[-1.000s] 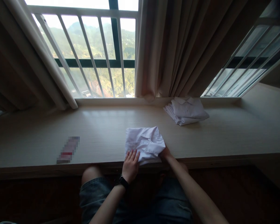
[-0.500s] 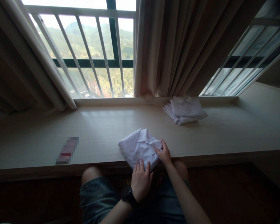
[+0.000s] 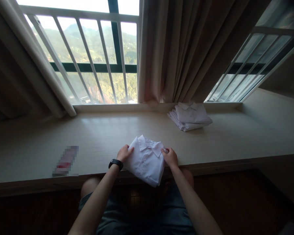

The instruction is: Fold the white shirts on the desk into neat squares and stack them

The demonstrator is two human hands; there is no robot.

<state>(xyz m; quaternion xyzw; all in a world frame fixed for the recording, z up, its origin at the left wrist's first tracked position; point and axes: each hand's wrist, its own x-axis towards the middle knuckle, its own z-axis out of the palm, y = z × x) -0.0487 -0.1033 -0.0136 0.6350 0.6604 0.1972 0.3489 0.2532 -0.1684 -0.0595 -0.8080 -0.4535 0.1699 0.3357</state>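
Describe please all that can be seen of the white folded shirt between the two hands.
The folded shirt is white, of thin woven-looking cloth, with its collar up and pointing toward the window. It forms a compact rectangle, turned slightly askew. It lies at the near edge of the pale wooden sill, its lower end hanging over that edge. The left hand grips its left side and the right hand its right side near the collar.

I am reaching both my arms forward, forearms bare. My left hand (image 3: pixel 124 153) is curling its fingers (image 3: pixel 130 149) closed in a pinch, and it is wearing a dark watch at the wrist. My right hand (image 3: pixel 171 157) is also pinching, its fingers (image 3: pixel 165 151) bent inward toward the left one. Both wrists are staying low, the hands apart at the same height.
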